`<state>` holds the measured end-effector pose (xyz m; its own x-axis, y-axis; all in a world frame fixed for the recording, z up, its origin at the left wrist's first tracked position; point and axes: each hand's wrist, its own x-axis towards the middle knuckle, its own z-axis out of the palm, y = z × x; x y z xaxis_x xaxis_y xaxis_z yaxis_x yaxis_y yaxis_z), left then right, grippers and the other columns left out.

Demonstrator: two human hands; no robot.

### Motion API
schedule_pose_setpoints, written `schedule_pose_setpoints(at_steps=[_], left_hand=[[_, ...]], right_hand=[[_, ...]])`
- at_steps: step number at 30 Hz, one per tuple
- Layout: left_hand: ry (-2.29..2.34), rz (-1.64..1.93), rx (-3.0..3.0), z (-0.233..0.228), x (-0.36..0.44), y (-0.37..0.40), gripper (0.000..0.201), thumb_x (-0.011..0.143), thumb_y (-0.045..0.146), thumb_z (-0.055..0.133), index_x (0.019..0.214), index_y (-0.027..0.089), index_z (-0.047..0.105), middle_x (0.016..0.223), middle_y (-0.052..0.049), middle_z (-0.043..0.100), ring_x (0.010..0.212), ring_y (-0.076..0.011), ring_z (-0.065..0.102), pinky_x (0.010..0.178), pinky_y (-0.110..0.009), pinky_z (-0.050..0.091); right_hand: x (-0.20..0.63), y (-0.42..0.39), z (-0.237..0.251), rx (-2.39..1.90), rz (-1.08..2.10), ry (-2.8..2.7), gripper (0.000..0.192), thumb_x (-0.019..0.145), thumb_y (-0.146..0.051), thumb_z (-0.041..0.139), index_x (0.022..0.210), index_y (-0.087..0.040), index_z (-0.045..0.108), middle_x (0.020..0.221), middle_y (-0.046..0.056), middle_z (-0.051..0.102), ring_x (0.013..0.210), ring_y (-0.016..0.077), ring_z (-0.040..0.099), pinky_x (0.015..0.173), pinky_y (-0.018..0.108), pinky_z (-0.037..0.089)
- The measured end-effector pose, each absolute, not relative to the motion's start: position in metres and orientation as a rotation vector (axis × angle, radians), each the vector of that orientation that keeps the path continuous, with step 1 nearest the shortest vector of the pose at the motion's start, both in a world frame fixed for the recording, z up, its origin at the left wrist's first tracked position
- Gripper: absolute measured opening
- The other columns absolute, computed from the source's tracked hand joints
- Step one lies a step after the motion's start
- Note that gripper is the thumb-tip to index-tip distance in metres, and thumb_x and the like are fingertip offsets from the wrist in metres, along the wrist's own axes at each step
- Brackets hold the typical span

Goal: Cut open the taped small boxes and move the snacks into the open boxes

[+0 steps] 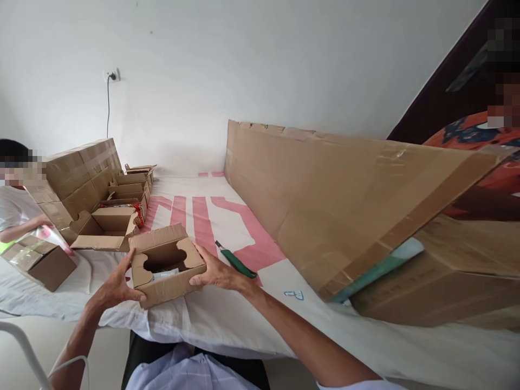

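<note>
Holding a small cardboard box between them, both hands sit at the near edge of a table covered in a white sheet with pink lettering. The left hand presses the box's left side, fingers spread along the wall and thumb hooked under the front corner. The right hand clamps the right side, fingers curled over the top edge. The box is tilted toward the camera, its top insert cut with a rounded opening through which something pale shows; what it is cannot be told.

Just behind the right hand lies a green-handled cutter on the sheet. To the left stands a row of open boxes against a big taped carton, and a sealed box sits near another person's arm. A long flat carton leans across the right side.

The grip looks like a squeeze on thin walls, so pressing harder could buckle the insert. The box hangs partly over the table's edge, and loosening either hand might let it tip down into the lap. A backward sweep of the right wrist could also knock the cutter
</note>
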<state>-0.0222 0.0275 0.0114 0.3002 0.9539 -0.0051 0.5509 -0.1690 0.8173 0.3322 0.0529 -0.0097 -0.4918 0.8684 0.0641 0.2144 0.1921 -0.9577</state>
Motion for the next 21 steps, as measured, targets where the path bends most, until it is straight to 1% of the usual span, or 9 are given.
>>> schedule_pose_setpoints(at_steps=[3,5,7,10,12,14,16,18,21], left_hand=[[1.32,0.66,1.899,0.017,-0.027,0.029,0.143,0.06,0.056,0.097,0.173,0.029,0.013,0.17,-0.02,0.035,0.149,-0.0443,0.044,0.115,-0.059,0.048],[1.28,0.633,1.947,0.021,-0.031,0.028,0.137,0.062,0.051,0.098,0.171,0.031,0.018,0.168,-0.019,0.038,0.147,-0.0426,0.047,0.115,-0.059,0.049],[1.258,0.614,1.984,0.023,-0.031,0.024,0.132,0.062,0.048,0.098,0.17,0.033,0.023,0.168,-0.017,0.038,0.146,-0.0418,0.048,0.114,-0.059,0.05],[1.258,0.593,1.987,0.024,-0.022,0.018,0.131,0.061,0.048,0.098,0.169,0.031,0.026,0.17,-0.018,0.033,0.149,-0.0417,0.045,0.116,-0.058,0.049],[1.257,0.584,1.965,0.024,-0.012,0.015,0.135,0.059,0.05,0.099,0.169,0.027,0.026,0.172,-0.02,0.028,0.152,-0.0427,0.041,0.117,-0.057,0.049],[1.271,0.589,1.942,0.025,-0.002,0.013,0.132,0.059,0.053,0.098,0.168,0.025,0.029,0.172,-0.021,0.027,0.151,-0.0435,0.042,0.114,-0.054,0.051],[1.355,0.621,1.95,0.029,0.01,0.013,0.112,0.069,0.057,0.09,0.163,0.024,0.039,0.166,-0.02,0.038,0.146,-0.0414,0.049,0.11,-0.052,0.054],[1.543,0.641,2.021,0.034,0.028,0.013,0.086,0.078,0.057,0.081,0.15,0.021,0.052,0.152,-0.019,0.053,0.137,-0.0383,0.057,0.108,-0.051,0.054],[1.949,0.491,2.144,0.039,0.064,0.014,0.063,0.078,0.047,0.08,0.129,0.015,0.06,0.133,-0.018,0.06,0.121,-0.0384,0.066,0.101,-0.051,0.055]], right_hand=[[0.316,0.025,-0.025,-1.199,1.038,-1.835,0.123,0.071,-0.035,0.089,0.172,-0.023,0.02,0.171,0.02,0.036,0.156,0.0363,0.039,0.127,0.056,0.033],[0.315,0.01,-0.032,-1.261,0.937,-1.842,0.123,0.071,-0.035,0.089,0.172,-0.025,0.019,0.169,0.019,0.038,0.155,0.0368,0.039,0.127,0.057,0.033],[0.32,0.002,-0.028,-1.26,0.989,-1.857,0.121,0.073,-0.04,0.089,0.171,-0.026,0.019,0.166,0.019,0.044,0.151,0.0367,0.045,0.123,0.056,0.039],[0.324,0.005,-0.006,-1.323,1.0,-1.854,0.108,0.082,-0.05,0.08,0.17,-0.026,0.021,0.162,0.018,0.048,0.146,0.0352,0.051,0.115,0.053,0.047],[0.318,0.01,0.012,-1.482,0.796,-1.885,0.102,0.083,-0.048,0.077,0.168,-0.026,0.026,0.164,0.017,0.046,0.149,0.0369,0.046,0.115,0.054,0.044],[0.306,0.014,0.026,-1.633,0.589,-1.972,0.094,0.081,-0.037,0.076,0.164,-0.024,0.034,0.164,0.018,0.045,0.147,0.0394,0.046,0.113,0.054,0.044],[0.296,0.015,0.032,-1.717,0.49,-2.072,0.083,0.081,-0.027,0.07,0.159,-0.021,0.042,0.162,0.019,0.048,0.14,0.0394,0.051,0.107,0.051,0.047],[0.294,0.015,0.033,-1.728,0.436,-2.129,0.072,0.083,-0.02,0.063,0.153,-0.018,0.049,0.159,0.02,0.051,0.135,0.0377,0.055,0.104,0.048,0.048],[0.309,0.019,0.029,-1.606,0.458,-2.081,0.057,0.084,-0.017,0.054,0.14,-0.018,0.062,0.145,0.018,0.064,0.123,0.032,0.064,0.1,0.044,0.05]])
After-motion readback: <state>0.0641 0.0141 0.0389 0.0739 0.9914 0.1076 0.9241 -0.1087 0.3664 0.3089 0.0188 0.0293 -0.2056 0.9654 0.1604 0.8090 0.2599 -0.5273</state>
